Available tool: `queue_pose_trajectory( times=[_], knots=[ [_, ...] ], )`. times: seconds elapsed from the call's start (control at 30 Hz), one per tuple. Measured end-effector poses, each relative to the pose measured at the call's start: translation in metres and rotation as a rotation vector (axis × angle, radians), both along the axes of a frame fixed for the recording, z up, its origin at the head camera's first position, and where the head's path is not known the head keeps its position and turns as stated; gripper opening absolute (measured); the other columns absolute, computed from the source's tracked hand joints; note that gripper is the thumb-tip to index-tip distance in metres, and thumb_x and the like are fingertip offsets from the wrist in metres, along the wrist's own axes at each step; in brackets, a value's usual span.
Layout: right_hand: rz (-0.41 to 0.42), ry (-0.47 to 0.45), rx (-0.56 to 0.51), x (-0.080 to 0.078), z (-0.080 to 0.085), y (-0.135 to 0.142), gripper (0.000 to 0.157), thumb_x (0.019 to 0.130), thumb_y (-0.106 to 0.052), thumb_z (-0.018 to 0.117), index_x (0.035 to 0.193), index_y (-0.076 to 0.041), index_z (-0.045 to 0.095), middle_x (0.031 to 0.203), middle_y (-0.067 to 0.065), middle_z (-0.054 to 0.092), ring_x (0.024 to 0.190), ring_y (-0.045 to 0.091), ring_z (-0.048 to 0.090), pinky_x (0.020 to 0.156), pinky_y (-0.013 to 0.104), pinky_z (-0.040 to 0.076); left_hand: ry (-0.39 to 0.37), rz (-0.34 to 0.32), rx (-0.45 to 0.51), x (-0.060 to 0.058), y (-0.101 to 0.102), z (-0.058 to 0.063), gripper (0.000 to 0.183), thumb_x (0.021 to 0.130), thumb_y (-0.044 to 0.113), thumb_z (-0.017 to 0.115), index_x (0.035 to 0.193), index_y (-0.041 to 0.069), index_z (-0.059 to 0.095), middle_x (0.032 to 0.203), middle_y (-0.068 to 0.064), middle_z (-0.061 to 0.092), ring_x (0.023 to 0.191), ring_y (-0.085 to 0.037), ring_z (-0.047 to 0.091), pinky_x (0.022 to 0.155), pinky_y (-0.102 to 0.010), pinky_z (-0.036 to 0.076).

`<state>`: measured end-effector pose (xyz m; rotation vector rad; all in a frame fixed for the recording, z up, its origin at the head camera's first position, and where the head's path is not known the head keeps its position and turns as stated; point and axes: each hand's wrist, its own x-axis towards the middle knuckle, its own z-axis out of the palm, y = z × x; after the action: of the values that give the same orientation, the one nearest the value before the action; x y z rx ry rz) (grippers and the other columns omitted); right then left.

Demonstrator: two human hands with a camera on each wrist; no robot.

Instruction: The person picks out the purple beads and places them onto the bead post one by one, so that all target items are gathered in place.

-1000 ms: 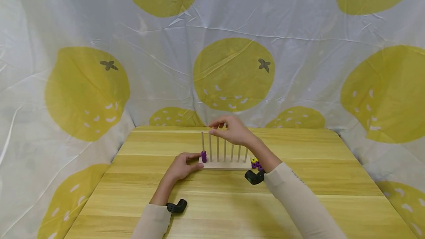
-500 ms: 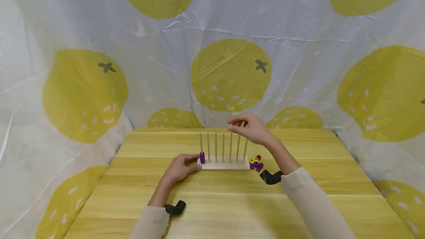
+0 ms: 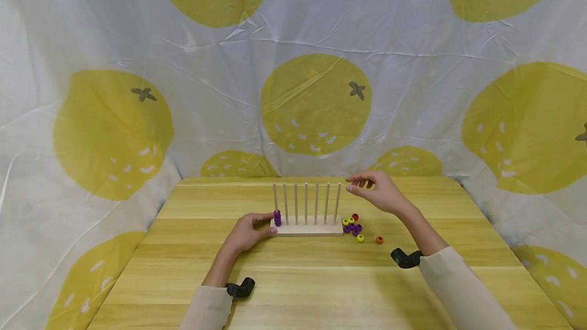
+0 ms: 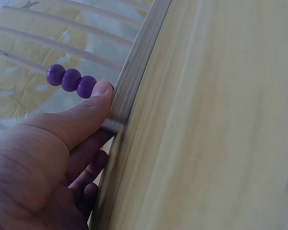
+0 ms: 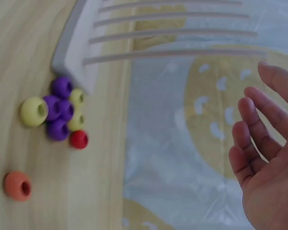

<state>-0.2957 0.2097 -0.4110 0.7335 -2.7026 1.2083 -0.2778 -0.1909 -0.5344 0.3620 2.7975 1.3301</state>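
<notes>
"Head view?"
"The left grip [image 3: 247,231] pinches one end of a pale wooden base [image 3: 312,227] with slim wooden rods [image 3: 305,202]; purple round beads [image 3: 277,218] sit on the leftmost."
"Left wrist?"
"Its thumb [image 4: 84,114] lies at the base's edge, beside those beads."
"Right wrist?"
"The right grip [image 5: 276,184] is loosely spread, holding nothing; loose purple, yellow, red and orange beads [image 5: 65,110] lie on the wooden worktop [image 5: 101,191] near the base."
"The step?"
"Threading, I'd judge; the next move calls for pinching a loose bead and lining it up over a rod."
</notes>
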Motion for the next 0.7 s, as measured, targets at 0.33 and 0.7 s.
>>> queue_pose_trajectory(
  times=[0.33,0.7],
  knots=[
    [-0.037,-0.035,0.055,0.002,-0.037,0.026,0.029,0.098,-0.037,0.071,0.121,-0.019,0.076,0.100,-0.003,0.070,0.088,0.017,0.058,0.077,0.031,0.049,-0.001,0.000,0.007,0.001,-0.001,0.000,0.048,0.088,0.036,0.083,0.133,0.023,0.072,0.140,-0.006,0.067,0.142,-0.036,0.051,0.121,-0.057,0.035],
    [-0.034,-0.113,0.061,0.005,-0.082,0.044,0.033,0.097,-0.033,0.074,0.120,-0.010,0.076,0.096,-0.001,0.069,0.080,0.017,0.058,0.068,0.026,0.050,-0.004,-0.007,0.005,0.000,-0.001,-0.001,0.049,0.088,0.037,0.082,0.134,0.024,0.071,0.141,-0.005,0.066,0.142,-0.035,0.050,0.121,-0.057,0.035]
  ],
)
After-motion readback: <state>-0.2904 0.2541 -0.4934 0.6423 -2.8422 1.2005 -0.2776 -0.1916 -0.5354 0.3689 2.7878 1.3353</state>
